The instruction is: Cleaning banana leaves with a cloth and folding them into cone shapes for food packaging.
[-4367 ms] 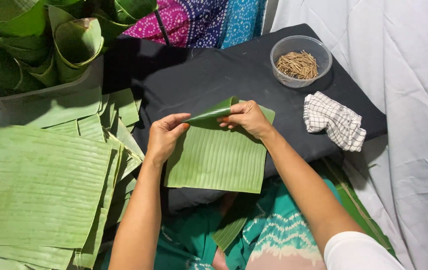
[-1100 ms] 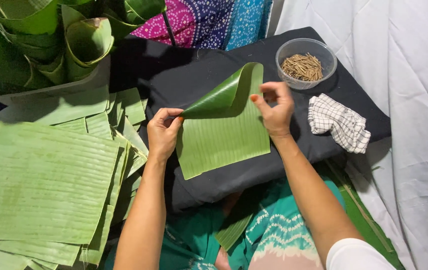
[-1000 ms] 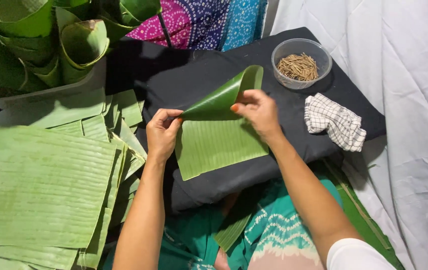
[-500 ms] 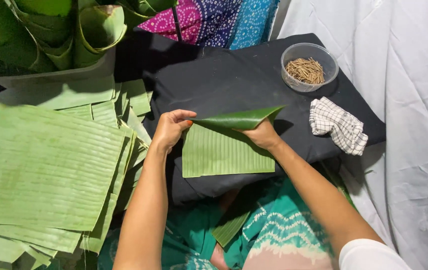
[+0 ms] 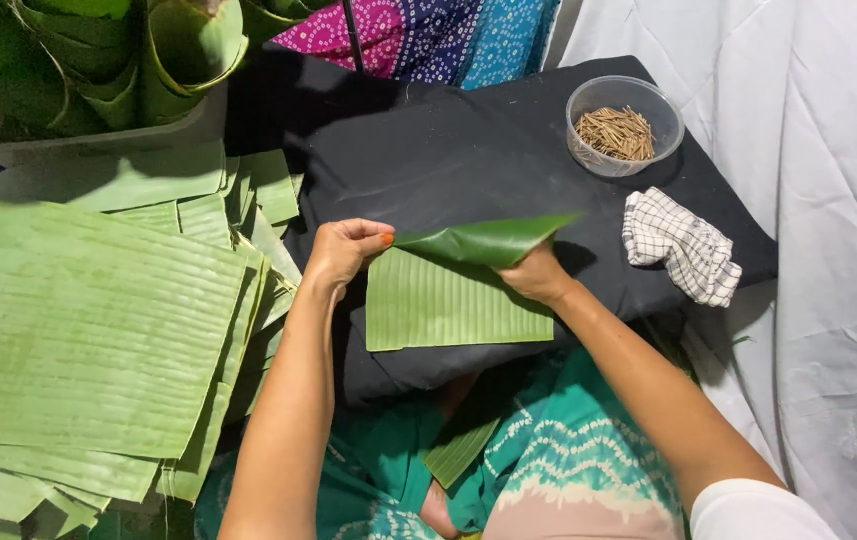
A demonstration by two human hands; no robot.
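A rectangular green banana leaf piece (image 5: 448, 305) lies on a black cloth-covered board (image 5: 468, 160) in front of me, its top part folded over into a dark glossy flap. My left hand (image 5: 346, 250) pinches the leaf's upper left corner. My right hand (image 5: 536, 275) grips the folded flap from beneath at the right, partly hidden by the leaf.
A stack of flat banana leaf sheets (image 5: 88, 320) lies at the left. Rolled leaf cones (image 5: 158, 50) stand at the top left. A clear bowl of thin wooden sticks (image 5: 623, 125) and a checked cloth (image 5: 683, 245) sit on the board's right. White fabric (image 5: 828, 200) covers the right side.
The leaf's upper part, raised and curled a second ago, has been folded down flatter over the leaf. My right hand has moved down and under the flap.
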